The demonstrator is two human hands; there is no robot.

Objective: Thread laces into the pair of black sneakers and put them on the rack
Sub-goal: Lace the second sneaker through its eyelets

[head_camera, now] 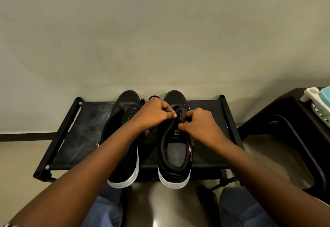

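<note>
Threading: we judge the right sneaker's upper eyelets are in hand.
Rack (pixel 75 137): at 9 o'clock, bearing both shoes.
Left sneaker (pixel 123 148): eyelets bare.
Left hand (pixel 155 112): fingers curled, pinching the lace (pixel 175 116).
Right sneaker (pixel 175 148): at 6 o'clock below our hands.
Right hand (pixel 198 125): pinching the lace; we should keep its tip stiff.

You faced a plain beige wall (pixel 160 30) with a dark baseboard (pixel 25 136) along a glossy pale floor (pixel 16 164); a dark table (pixel 285 112) stood at your right.
</note>
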